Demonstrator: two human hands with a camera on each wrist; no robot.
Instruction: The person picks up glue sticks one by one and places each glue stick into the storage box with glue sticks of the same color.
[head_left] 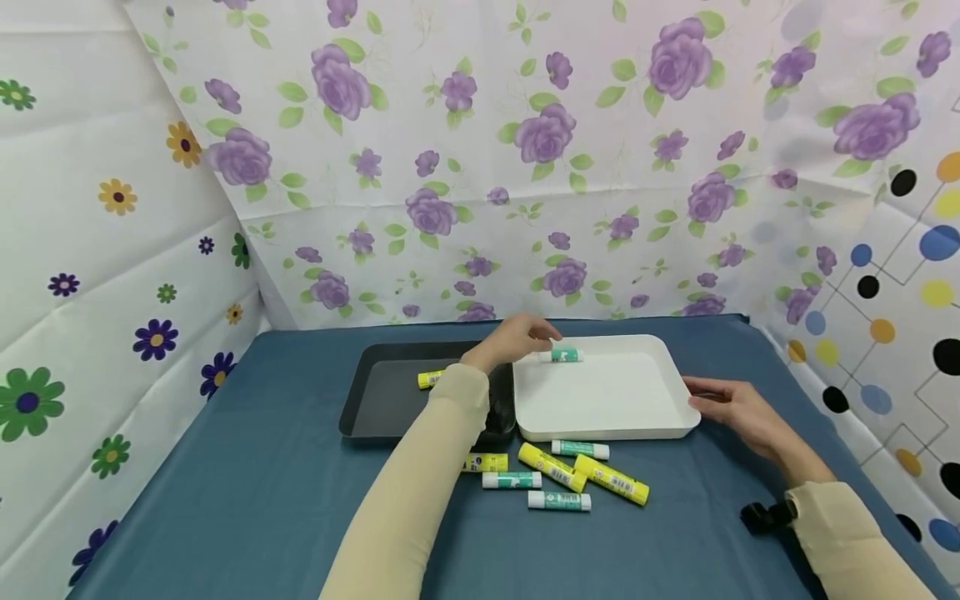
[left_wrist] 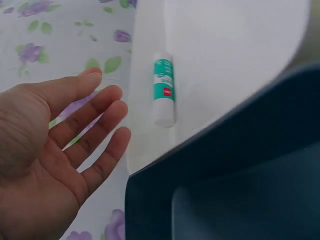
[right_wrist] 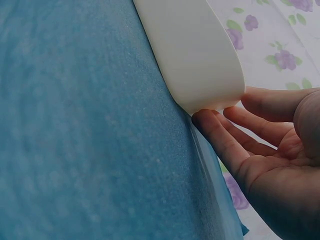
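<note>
A white-and-teal glue stick (left_wrist: 164, 92) lies in the white tray (head_left: 607, 400), close to its far left corner. Beside it, just apart in the left wrist view, is my left hand (head_left: 516, 340) with loosely bent fingers and nothing in them. My right hand (head_left: 738, 414) pinches the white tray's right edge; the right wrist view shows the thumb at the rim and fingertips (right_wrist: 204, 118) against the lower edge. Inside the black tray (head_left: 367, 408), a yellow glue stick (head_left: 429, 380) is partly covered by my left forearm.
In front of the trays lie loose glue sticks: yellow ones (head_left: 611, 479), one partly behind my left sleeve, and teal ones (head_left: 558, 501). A blue cloth (head_left: 247, 467) covers the table. Flowered sheets (head_left: 450, 167) hang behind it. A black strap piece (head_left: 767, 517) sits at my right wrist.
</note>
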